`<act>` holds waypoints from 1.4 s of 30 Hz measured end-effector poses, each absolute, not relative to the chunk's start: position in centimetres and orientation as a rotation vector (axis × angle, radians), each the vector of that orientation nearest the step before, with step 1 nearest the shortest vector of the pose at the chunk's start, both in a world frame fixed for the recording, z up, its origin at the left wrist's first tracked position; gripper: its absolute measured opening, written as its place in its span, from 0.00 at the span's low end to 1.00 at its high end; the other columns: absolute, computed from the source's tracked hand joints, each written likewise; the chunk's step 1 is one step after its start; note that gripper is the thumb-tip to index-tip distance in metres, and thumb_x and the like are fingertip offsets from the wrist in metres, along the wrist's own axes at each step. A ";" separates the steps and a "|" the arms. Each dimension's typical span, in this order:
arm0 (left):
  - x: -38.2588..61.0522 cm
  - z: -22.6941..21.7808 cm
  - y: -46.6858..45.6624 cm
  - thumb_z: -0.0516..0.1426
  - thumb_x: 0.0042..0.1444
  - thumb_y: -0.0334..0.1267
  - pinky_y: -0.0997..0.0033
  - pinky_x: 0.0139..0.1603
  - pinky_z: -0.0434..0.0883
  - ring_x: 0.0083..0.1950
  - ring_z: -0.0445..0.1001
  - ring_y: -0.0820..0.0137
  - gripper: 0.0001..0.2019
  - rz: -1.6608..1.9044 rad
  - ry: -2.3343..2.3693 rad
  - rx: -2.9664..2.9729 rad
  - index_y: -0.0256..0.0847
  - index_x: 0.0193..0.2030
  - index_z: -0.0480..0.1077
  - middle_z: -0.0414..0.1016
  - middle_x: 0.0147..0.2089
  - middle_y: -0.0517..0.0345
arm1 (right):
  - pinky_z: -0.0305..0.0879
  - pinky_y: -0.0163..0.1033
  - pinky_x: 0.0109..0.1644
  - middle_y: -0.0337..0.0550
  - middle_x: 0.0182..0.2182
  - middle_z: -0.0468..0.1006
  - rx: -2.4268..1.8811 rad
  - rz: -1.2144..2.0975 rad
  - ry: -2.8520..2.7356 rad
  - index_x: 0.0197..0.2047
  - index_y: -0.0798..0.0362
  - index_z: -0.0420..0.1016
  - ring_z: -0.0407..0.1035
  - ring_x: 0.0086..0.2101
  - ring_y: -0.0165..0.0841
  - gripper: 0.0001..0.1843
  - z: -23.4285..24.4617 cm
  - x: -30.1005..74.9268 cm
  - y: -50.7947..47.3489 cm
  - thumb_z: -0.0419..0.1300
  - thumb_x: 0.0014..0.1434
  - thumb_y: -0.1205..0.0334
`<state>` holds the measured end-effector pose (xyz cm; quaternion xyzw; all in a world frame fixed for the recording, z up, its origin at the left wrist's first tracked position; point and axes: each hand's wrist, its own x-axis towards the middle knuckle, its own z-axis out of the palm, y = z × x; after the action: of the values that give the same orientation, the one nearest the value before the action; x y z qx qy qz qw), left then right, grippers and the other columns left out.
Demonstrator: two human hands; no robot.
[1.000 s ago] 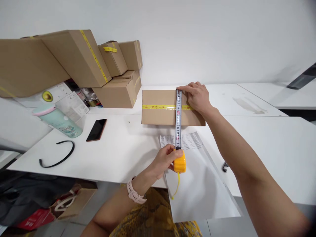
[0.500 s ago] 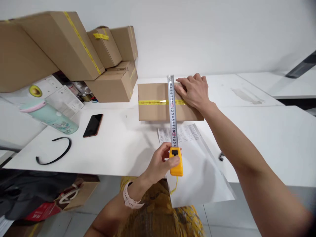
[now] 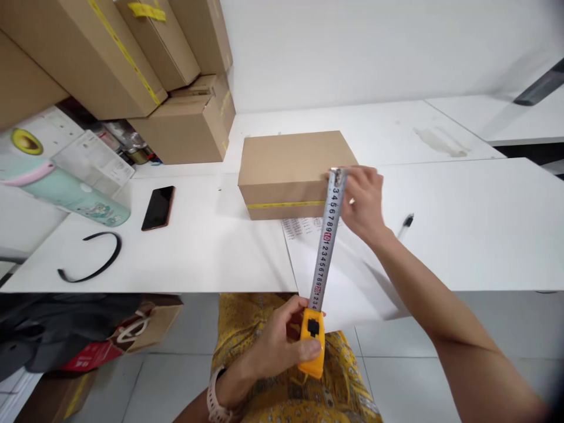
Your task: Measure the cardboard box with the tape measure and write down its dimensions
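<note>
My left hand (image 3: 282, 341) grips the yellow case of a tape measure (image 3: 312, 343) low over my lap, below the table's front edge. Its steel blade (image 3: 325, 247) runs up and away to my right hand (image 3: 363, 200), which pinches the blade's tip at the front right corner of a cardboard box (image 3: 291, 161). The box lies on the white table (image 3: 211, 247) with a yellow tape strip (image 3: 286, 205) along its front face. A printed sheet (image 3: 304, 226) lies under and in front of the box.
Stacked cardboard boxes (image 3: 132, 53) fill the far left. A mint bottle (image 3: 66, 191), a dark phone (image 3: 158, 207) and a black curved band (image 3: 90, 261) lie on the left of the table. A pen (image 3: 404, 225) lies right of my hand. Bags (image 3: 88, 335) sit on the floor.
The box now shows its taped side in front instead of on top. My right hand left the box top and took the blade tip at its front corner. My left hand pulled the case back over my lap.
</note>
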<state>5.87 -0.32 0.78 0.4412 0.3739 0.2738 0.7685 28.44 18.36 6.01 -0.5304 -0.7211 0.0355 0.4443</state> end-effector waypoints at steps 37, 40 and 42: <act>-1.8 3.3 8.2 0.60 0.60 0.38 0.53 0.47 0.78 0.56 0.76 0.51 0.27 0.355 2.097 2.317 0.39 0.65 0.64 0.78 0.56 0.44 | 0.59 0.57 0.49 0.66 0.48 0.77 -2.641 0.291 -1.337 0.62 0.55 0.65 0.70 0.49 0.56 0.31 0.4 39.0 13.4 0.51 0.66 0.41; -2.3 2.5 9.8 0.60 0.59 0.36 0.52 0.49 0.77 0.57 0.75 0.50 0.27 0.358 2.092 2.348 0.39 0.66 0.64 0.77 0.60 0.44 | 0.60 0.54 0.47 0.65 0.47 0.78 -2.670 0.345 -1.482 0.62 0.55 0.68 0.71 0.48 0.55 0.25 0.5 39.8 14.1 0.50 0.68 0.51; -2.3 2.0 10.3 0.60 0.59 0.35 0.49 0.53 0.75 0.59 0.73 0.48 0.27 0.424 2.073 2.403 0.37 0.65 0.65 0.75 0.62 0.41 | 0.62 0.53 0.48 0.59 0.40 0.80 -2.626 0.389 -1.494 0.59 0.54 0.72 0.73 0.45 0.52 0.21 0.6 40.4 13.7 0.52 0.65 0.61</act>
<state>-2.29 10.30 2.03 0.7502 0.6471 0.1323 -0.0299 40.45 13.71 0.55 -0.8611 -0.4898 0.1276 0.0480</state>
